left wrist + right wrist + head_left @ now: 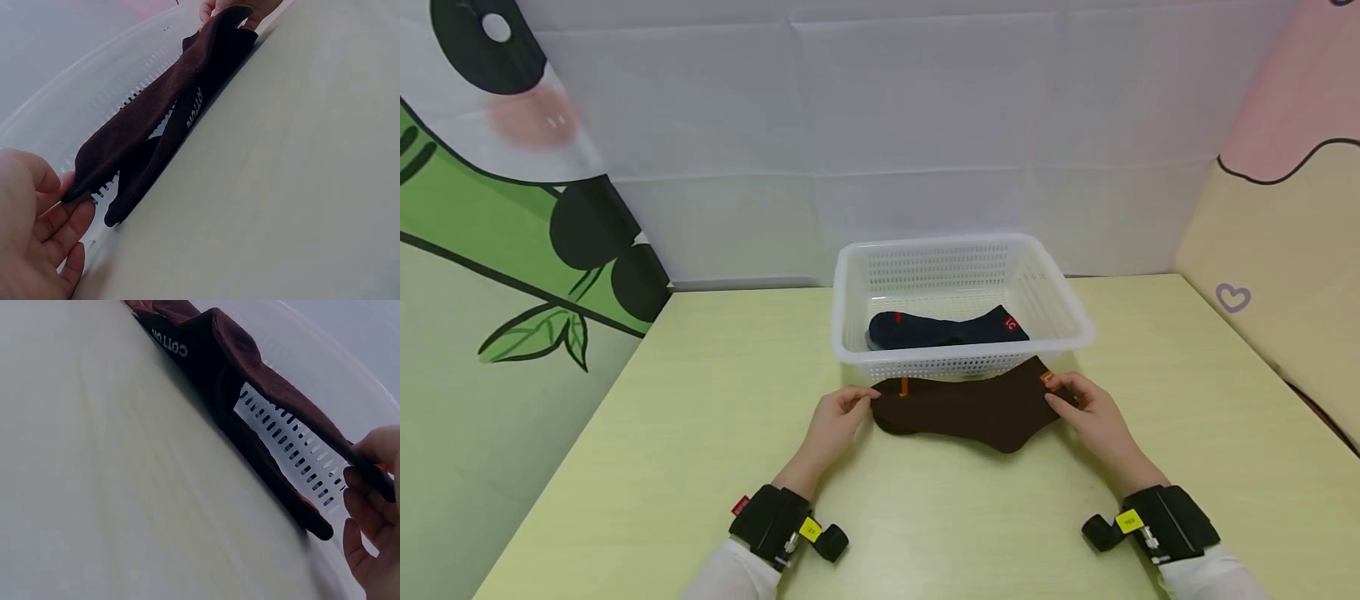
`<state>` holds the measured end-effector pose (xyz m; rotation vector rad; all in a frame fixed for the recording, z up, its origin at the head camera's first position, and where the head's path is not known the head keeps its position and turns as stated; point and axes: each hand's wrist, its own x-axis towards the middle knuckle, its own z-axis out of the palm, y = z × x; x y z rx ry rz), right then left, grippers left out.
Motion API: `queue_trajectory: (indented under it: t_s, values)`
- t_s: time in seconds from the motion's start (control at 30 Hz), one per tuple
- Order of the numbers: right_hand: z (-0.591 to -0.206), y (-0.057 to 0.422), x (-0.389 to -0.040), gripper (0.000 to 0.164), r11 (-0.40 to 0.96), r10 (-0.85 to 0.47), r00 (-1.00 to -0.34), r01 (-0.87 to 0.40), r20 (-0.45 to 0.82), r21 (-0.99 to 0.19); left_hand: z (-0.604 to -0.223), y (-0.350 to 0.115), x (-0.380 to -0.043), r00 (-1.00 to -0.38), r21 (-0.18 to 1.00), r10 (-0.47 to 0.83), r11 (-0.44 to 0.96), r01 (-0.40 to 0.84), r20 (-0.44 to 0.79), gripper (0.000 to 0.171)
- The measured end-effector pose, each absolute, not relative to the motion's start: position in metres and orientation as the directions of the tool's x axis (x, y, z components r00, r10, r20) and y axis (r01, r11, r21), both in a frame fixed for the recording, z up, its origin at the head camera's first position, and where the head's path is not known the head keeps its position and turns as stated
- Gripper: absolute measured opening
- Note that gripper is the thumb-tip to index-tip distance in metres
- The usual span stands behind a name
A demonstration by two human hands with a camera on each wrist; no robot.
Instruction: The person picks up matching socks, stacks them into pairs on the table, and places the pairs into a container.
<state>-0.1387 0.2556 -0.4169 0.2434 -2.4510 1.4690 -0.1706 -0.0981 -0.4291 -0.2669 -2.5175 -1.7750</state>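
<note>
In the head view a pair of dark brown socks (970, 412) with orange marks lies stretched sideways in front of the basket. My left hand (835, 417) pinches the toe end between thumb and fingers. At the cuff end, beside the orange label, my right hand (1093, 421) pinches the upper sock. Both wrist views show the upper sock (137, 112) raised at its ends, apart from the lower sock (262, 459), which rests on the table. White lettering shows on the lower sock's side, partly covered.
A white plastic basket (940, 244) with slotted walls stands just behind the brown socks. Inside it lie dark navy socks (943, 332) with red marks. The pale yellow table (970, 533) meets a white cloth backdrop (917, 108) at its far edge.
</note>
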Motion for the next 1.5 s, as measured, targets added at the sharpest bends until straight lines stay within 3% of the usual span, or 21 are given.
queue_trajectory:
  t_s: [0.57, 1.1, 1.37, 1.5]
  values:
    - [-0.419, 0.256, -0.148, 0.016, 0.516, -0.045, -0.969, -0.231, 0.243, -0.825, -0.433, -0.089, -0.182, -0.980, 0.879, 0.041, 0.438, 0.191, 0.193, 0.016]
    - [-0.416, 0.253, -0.148, 0.014, 0.653, -0.038, -0.983, -0.161, 0.181, -0.740, -0.430, -0.088, -0.178, -0.961, 0.792, 0.165, 0.544, 0.276, 0.222, 0.009]
    - [-0.423, 0.252, -0.149, 0.009, 0.602, 0.033, -0.947, -0.236, 0.319, -0.763, -0.430, -0.087, -0.178, -0.952, 0.823, 0.086, 0.483, 0.299, 0.295, 0.007]
    - [-0.426, 0.252, -0.149, 0.009, 0.606, 0.016, -0.947, -0.247, 0.321, -0.757, -0.431, -0.087, -0.178, -0.956, 0.822, 0.083, 0.494, 0.284, 0.281, 0.008]
